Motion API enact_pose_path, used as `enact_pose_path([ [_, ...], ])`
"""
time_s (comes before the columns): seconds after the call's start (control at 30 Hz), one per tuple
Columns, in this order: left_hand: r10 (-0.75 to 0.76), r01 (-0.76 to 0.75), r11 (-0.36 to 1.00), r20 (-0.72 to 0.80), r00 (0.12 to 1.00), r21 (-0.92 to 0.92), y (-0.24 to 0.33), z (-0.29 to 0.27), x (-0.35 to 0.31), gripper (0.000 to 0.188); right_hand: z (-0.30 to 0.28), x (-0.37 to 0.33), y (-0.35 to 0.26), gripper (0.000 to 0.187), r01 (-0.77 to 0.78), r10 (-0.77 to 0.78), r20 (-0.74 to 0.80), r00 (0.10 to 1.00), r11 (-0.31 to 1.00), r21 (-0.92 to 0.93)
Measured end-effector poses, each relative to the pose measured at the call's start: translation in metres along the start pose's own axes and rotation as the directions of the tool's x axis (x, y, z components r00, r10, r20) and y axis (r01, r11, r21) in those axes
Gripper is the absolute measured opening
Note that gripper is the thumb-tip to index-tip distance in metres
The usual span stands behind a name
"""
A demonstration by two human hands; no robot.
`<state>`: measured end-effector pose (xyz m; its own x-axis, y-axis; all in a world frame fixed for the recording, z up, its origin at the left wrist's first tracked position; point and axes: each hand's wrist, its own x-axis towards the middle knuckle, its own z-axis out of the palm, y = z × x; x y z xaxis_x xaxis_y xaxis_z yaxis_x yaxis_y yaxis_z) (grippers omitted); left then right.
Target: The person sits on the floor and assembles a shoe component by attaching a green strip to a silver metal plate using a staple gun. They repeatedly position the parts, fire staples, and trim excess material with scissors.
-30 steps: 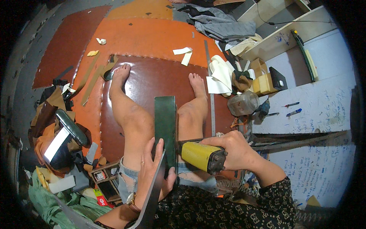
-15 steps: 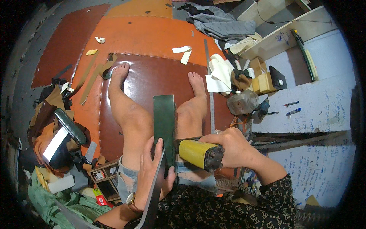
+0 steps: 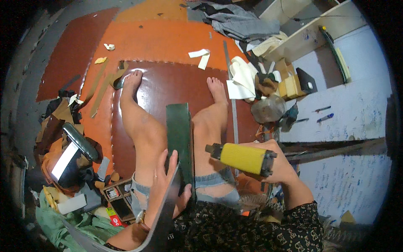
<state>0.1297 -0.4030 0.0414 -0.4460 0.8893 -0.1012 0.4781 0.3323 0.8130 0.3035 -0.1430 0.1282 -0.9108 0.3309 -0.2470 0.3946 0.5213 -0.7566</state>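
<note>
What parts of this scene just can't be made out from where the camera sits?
- Head view: the working tip of the yellow-handled tool is too small to identify.
- The right hand: its palm and fingers are hidden behind the tool's handle.
- The near end of the dark green strip is covered by the left hand and a grey strip.
- The open box by the left thigh: contents too small and blurred.

The strap [image 3: 179,143] lies between the legs [image 3: 142,130], tool [image 3: 242,158] to its right.

White paper scraps [image 3: 201,56] lie on the orange floor mat [image 3: 159,40]. Grey crumpled cloth [image 3: 241,23] sits top right; small brown cardboard boxes [image 3: 289,86] near a clear plastic bag [image 3: 268,109].
</note>
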Motion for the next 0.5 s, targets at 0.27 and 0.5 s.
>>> enact_pose_path([
  [0.27, 0.007, -0.003, 1.0, 0.196, 0.981, -0.019, -0.005, -0.017, 0.003, 0.115, 0.042, -0.061, 0.009, 0.052, -0.128, 0.132, 0.092, 0.987, 0.991, -0.047],
  [0.5, 0.089, -0.101, 0.984, 0.09, 0.992, 0.145, 0.0, -0.007, -0.005, 0.114, 0.058, -0.075, 0.005, 0.055, -0.054, 0.072, 0.11, 0.991, 0.986, -0.158],
])
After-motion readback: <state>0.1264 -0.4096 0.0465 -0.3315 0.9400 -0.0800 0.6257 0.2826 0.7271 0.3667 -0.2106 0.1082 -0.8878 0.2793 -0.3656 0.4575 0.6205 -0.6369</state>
